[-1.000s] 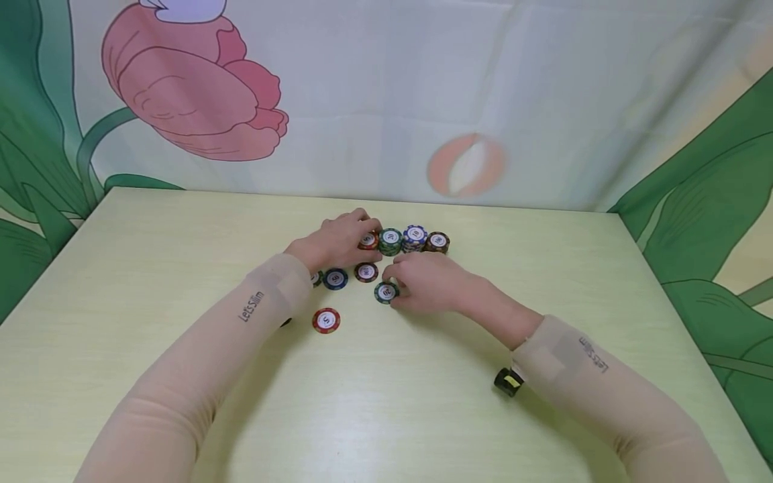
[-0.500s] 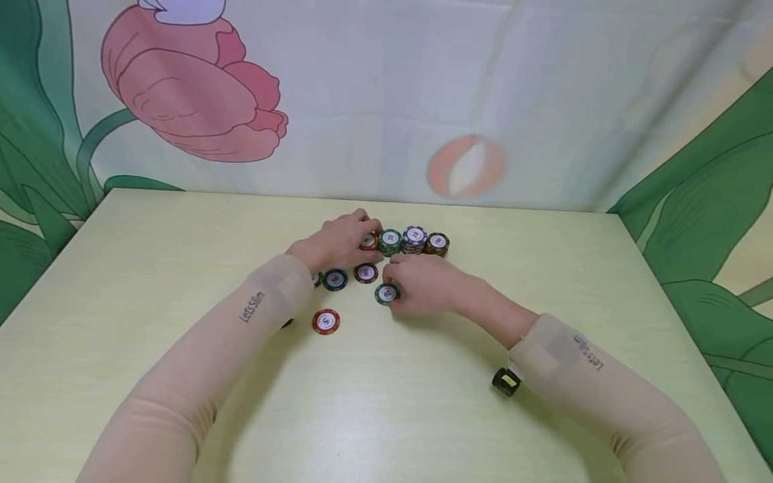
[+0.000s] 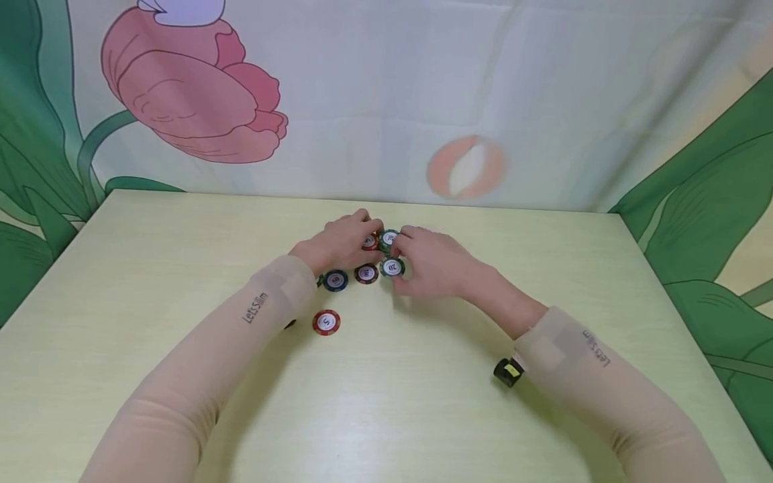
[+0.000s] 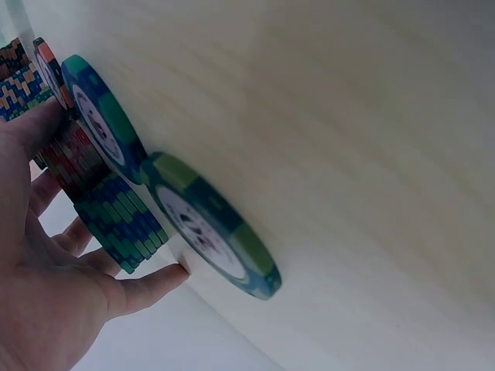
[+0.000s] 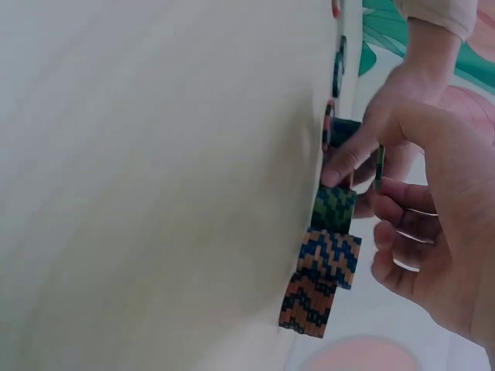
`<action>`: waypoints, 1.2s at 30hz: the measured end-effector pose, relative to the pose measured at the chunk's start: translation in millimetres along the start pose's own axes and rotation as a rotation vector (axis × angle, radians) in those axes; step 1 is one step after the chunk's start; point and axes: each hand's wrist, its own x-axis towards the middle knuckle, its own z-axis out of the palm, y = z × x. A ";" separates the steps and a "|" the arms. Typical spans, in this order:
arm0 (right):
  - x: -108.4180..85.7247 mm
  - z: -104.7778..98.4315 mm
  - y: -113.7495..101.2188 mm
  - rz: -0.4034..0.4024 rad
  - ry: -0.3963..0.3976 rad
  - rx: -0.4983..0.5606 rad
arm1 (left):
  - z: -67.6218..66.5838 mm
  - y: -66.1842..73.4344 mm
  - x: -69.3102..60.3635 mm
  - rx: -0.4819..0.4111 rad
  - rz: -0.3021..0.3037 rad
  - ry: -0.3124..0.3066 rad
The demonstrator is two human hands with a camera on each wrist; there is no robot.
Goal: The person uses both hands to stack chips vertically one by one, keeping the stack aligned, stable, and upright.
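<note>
In the head view, my right hand (image 3: 436, 261) pinches a green poker chip (image 3: 392, 267) marked 20, held just in front of the green chip stack (image 3: 388, 239). The same chip (image 5: 380, 164) appears edge-on in the right wrist view. My left hand (image 3: 347, 241) holds the red chip stack (image 4: 79, 161), its thumb in front and other fingers behind. Beside that stack, in the left wrist view, stands a blue-green chip stack (image 4: 122, 222). Blue (image 5: 330, 256) and brown (image 5: 307, 305) stacks continue the row, hidden by my right hand in the head view.
Loose chips lie in front of the row: a dark one (image 3: 366, 273), a blue one (image 3: 335, 280) and a red one (image 3: 326, 322). A green chip (image 4: 213, 228) is mostly covered by the left sleeve in the head view. A patterned cloth (image 3: 338, 100) hangs behind the table.
My right hand has lifted the green chip off the table and carried it away from me toward the green stack, now covering the blue and brown stacks. My left hand has barely moved.
</note>
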 end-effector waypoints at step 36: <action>31.3 8.1 19.4 0.187 0.074 -0.006 | 1.9 1.6 -1.9 0.023 -0.027 0.036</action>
